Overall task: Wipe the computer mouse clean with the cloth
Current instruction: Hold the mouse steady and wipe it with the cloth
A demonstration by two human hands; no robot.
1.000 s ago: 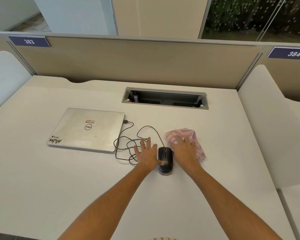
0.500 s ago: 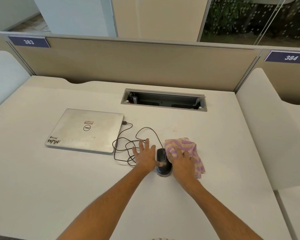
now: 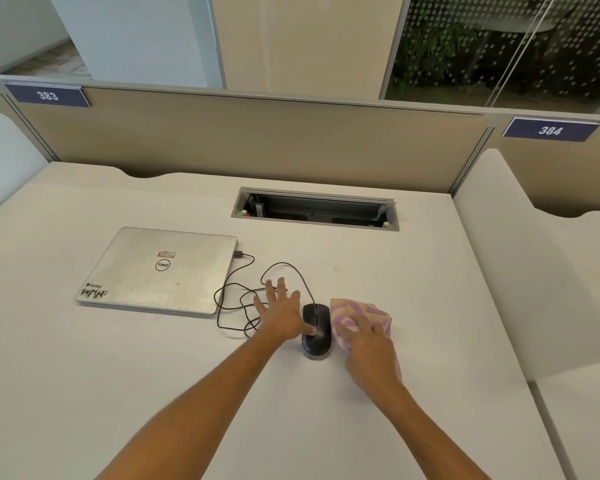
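Steadying the mouse (image 3: pixel 316 329) with a flat, spread left hand (image 3: pixel 282 315), right hand (image 3: pixel 368 344) presses the cloth (image 3: pixel 359 315) at its 3 o'clock (side pass); top next.

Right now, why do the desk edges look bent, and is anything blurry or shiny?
Head view: the wide-angle lens bows the partition and desk edges. Lighting is soft and even, so the mouse casts only a faint shadow and carries a dull sheen. The closed laptop lid reflects light mildly. The left hand, right hand and cloth look sharp, with no clear motion blur.
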